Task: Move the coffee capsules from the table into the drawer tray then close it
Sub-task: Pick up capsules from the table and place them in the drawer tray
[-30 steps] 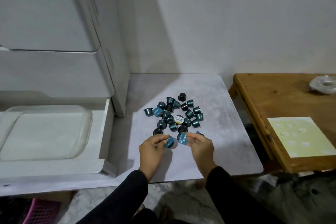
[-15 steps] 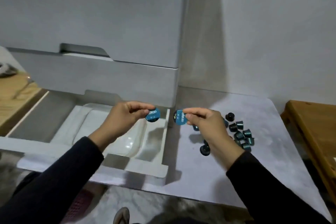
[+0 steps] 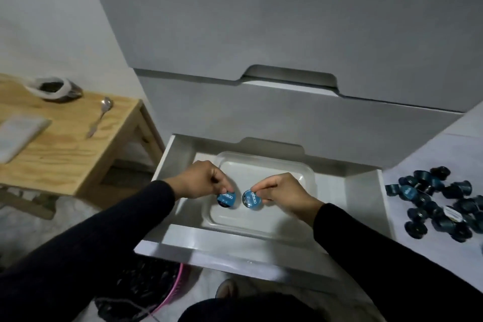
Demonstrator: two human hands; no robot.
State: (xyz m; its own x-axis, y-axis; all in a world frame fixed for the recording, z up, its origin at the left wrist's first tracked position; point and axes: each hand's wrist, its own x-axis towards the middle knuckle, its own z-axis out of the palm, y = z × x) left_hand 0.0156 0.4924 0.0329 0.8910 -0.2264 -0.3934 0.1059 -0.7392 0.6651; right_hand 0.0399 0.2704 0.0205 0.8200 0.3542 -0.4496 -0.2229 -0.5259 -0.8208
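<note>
The white bottom drawer stands pulled out, with a clear plastic tray inside it. Over the tray, my left hand pinches one blue-lidded coffee capsule. My right hand pinches a second blue-lidded capsule just beside it. Both capsules hang low inside the tray, lids facing up toward me. Whether they touch the tray floor I cannot tell. A pile of several dark teal capsules lies on the grey marbled table at the right.
Two shut grey drawers rise above the open one. A wooden side table at the left carries a spoon, a dark bowl-like thing and a pale flat pad. A pink-rimmed basket sits on the floor under the drawer front.
Both hands lifted a capsule each from the pile, carried them left across the drawer's edge, and lowered them into the tray. My view swung left from the table to the drawer.
</note>
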